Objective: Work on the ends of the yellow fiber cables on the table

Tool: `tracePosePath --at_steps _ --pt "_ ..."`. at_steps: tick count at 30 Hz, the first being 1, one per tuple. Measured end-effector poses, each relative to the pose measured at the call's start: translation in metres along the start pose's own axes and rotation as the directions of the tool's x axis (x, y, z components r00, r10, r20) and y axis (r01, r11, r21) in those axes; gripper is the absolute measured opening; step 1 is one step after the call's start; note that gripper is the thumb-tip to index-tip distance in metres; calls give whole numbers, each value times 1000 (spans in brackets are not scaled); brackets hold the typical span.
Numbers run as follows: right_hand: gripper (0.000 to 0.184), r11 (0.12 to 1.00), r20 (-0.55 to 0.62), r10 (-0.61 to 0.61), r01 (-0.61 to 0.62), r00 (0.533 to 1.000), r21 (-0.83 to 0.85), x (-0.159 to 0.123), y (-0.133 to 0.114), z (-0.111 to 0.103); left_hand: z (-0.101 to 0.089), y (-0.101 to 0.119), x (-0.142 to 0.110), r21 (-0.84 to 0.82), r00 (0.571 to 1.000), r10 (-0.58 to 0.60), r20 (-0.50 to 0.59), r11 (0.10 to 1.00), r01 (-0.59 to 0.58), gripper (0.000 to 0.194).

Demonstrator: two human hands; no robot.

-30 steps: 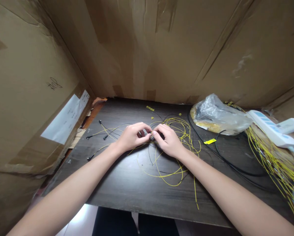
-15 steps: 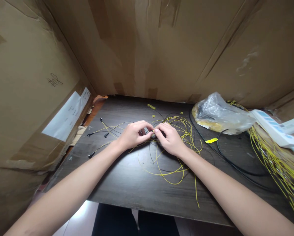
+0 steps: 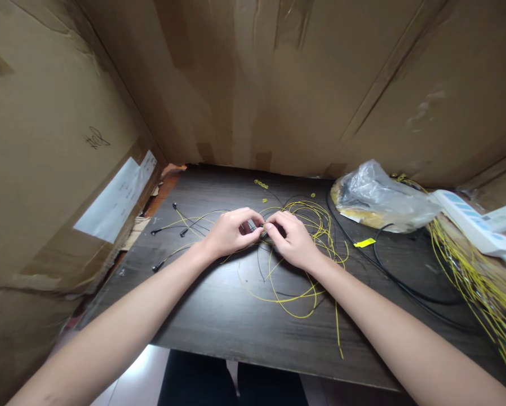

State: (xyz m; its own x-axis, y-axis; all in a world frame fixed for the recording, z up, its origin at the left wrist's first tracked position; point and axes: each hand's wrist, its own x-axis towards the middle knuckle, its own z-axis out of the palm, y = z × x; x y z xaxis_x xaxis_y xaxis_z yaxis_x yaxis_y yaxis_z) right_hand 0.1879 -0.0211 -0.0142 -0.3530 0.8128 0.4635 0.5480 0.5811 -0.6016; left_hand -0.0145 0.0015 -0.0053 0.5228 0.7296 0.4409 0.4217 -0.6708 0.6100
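My left hand (image 3: 235, 232) and my right hand (image 3: 290, 235) meet tip to tip over the middle of the dark table (image 3: 219, 316). Both pinch at a bundle of thin yellow and black wires; the exact spot is small and mostly hidden by the fingers. Out past my left wrist the wires fan to several black end connectors (image 3: 183, 232). Beneath and beyond my right hand lies a loose tangle of yellow wires (image 3: 320, 217), with one loop hanging toward the table's front. Small yellow pieces (image 3: 261, 184) rest behind the hands.
At the back right sits a clear plastic bag (image 3: 380, 194). Beside it are a white power strip (image 3: 468, 217) and a thick bunch of yellow wires (image 3: 468, 270). A black cable (image 3: 399, 285) with a yellow tag (image 3: 365, 243) curves across the right side. Cardboard walls (image 3: 253, 84) enclose the table.
The view has shifted slightly. Both hands stay together at the wires, with hardly any visible finger movement.
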Motion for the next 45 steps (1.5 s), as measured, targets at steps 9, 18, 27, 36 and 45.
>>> tracePosePath --at_steps 9,18,27,36,45 --pt "34 999 25 36 -35 999 -36 1 1 -1 2 1 0 -8 1000 -6 -6 1000 6 10" --pt "8 1000 -28 1 0 1000 18 0 1 1 0 0 0 5 1000 -25 6 1000 25 10" --pt "24 1000 5 10 -10 1000 -7 0 -1 -1 1 -2 -1 1 999 -32 18 999 32 9" --pt "28 1000 41 22 -21 999 -11 0 -1 -1 1 0 0 -14 1000 -14 10 1000 14 8" --pt "26 1000 28 5 -5 1000 -13 0 2 0 0 1 0 2 1000 7 20 1000 -7 9"
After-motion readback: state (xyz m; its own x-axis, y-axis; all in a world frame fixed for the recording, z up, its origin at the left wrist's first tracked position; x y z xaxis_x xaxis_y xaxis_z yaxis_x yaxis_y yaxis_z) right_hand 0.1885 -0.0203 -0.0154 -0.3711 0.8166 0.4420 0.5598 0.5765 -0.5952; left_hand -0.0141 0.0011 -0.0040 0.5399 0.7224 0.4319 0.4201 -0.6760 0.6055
